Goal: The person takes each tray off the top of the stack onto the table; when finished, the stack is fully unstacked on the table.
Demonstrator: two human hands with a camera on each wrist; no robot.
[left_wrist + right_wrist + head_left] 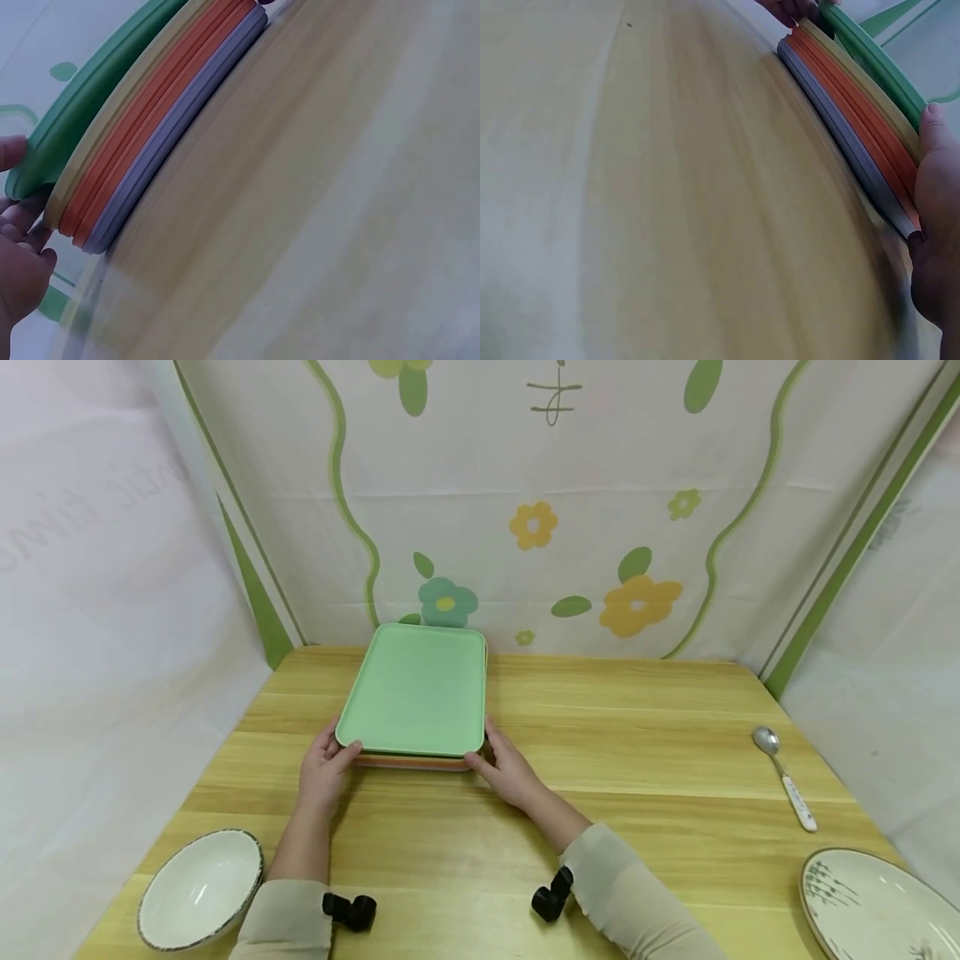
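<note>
A light green rectangular tray [420, 689] tops a stack at the back of the table. Beneath it, yellow, orange [150, 112] and greyish-purple trays [832, 124] show at their edges. My left hand [324, 772] pinches the green tray's near left corner, thumb above and fingers under it; there the tray stands slightly raised off the yellow one. At the near right corner, my right hand [512, 768] grips with its thumb on the green tray's rim. Its other fingers lie along the stack's side and are mostly hidden.
A white bowl with a dark rim [201, 889] stands at the front left. To the right lie a spoon with a white handle [783, 777] and an oval patterned plate [885, 906]. A flowered cloth [480, 468] hangs behind the table [630, 727].
</note>
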